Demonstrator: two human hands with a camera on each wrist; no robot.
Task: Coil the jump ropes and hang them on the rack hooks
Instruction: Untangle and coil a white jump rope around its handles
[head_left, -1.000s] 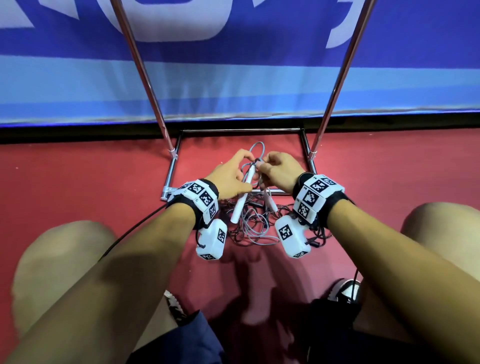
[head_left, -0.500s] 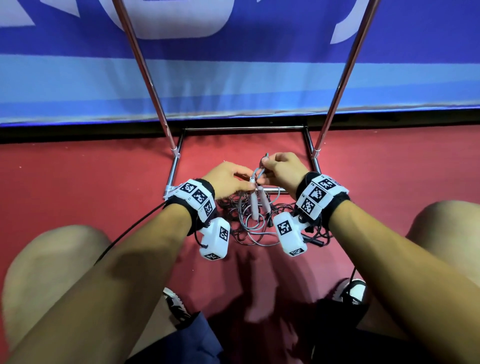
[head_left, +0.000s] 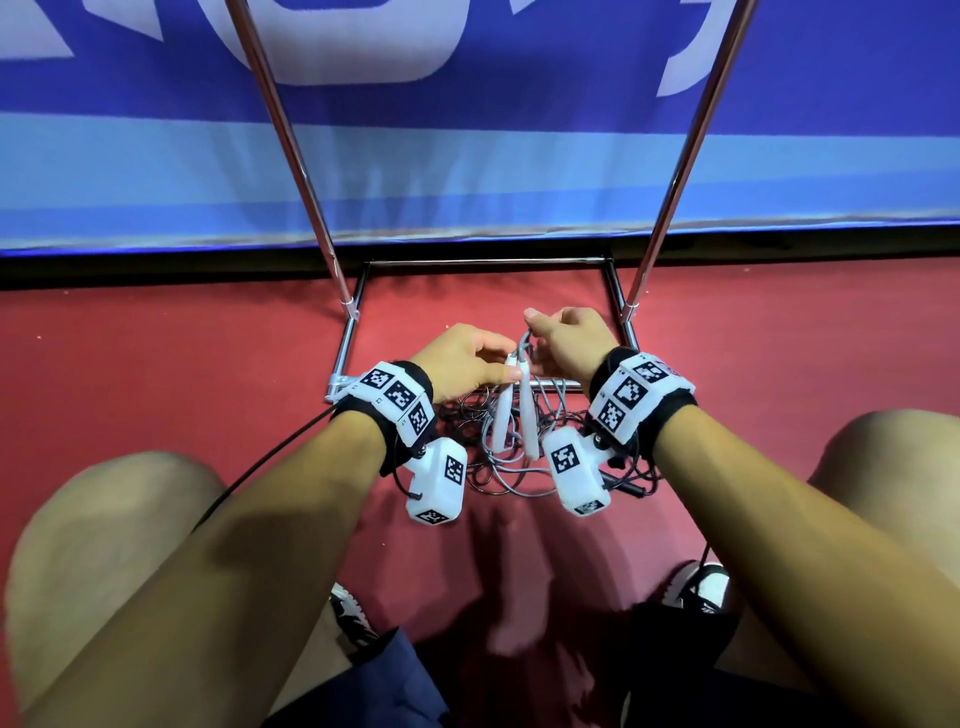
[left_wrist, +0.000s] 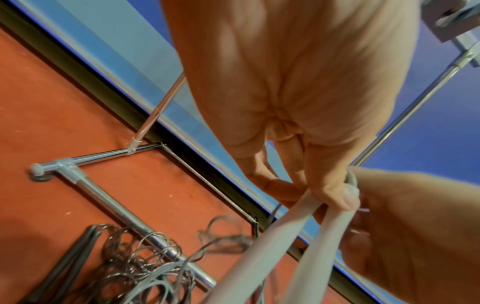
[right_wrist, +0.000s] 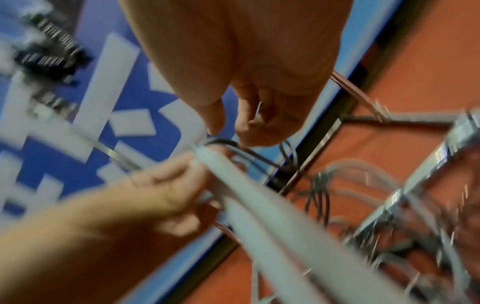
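With the left hand (head_left: 467, 361) pinching the two white handles (head_left: 511, 410) and the right hand (head_left: 569, 340) pinching their cord above the floor tangle (head_left: 498, 457), lifting could drag neighbouring ropes along.

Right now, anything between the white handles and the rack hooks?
The hooks are out of frame, so that path can't be judged. Both hands, left and right, hold the two white handles together by their tops. Their gray cord trails into the rope tangle on the rack's base bar.
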